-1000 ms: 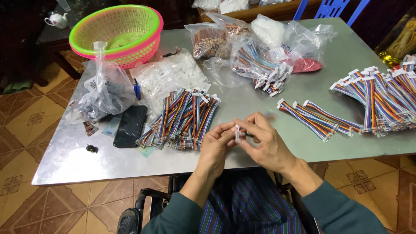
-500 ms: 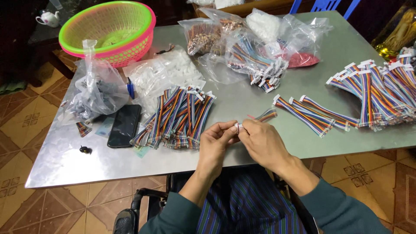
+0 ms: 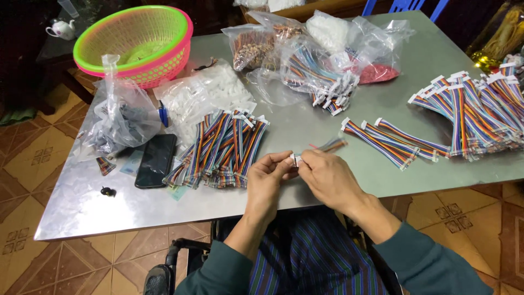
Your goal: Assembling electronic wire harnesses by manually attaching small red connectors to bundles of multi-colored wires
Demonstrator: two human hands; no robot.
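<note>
Both hands meet above the near edge of the desk point(image 3: 327, 120). The left hand point(image 3: 266, 180) and right hand point(image 3: 327, 177) have their fingers pinched together on the small white connector point(image 3: 295, 159) of a rainbow ribbon cable point(image 3: 331, 145). The cable appears light and limp, its plug stiff and small, best held at the plug. The smooth metal desk stands on a patterned tile floor point(image 3: 33, 164), crowded with a cable bundle point(image 3: 221, 147), plastic bags point(image 3: 117, 117), a phone point(image 3: 155, 160) and a basket point(image 3: 134, 41).

1. Dark phone screen point(image 3: 155, 161) lies flat, left of centre.
2. Clear knotted bag point(image 3: 117, 123) sits beside it.
3. Clear bags point(image 3: 327, 54), holding coloured cables and red bits, cluster at the far edge.
</note>
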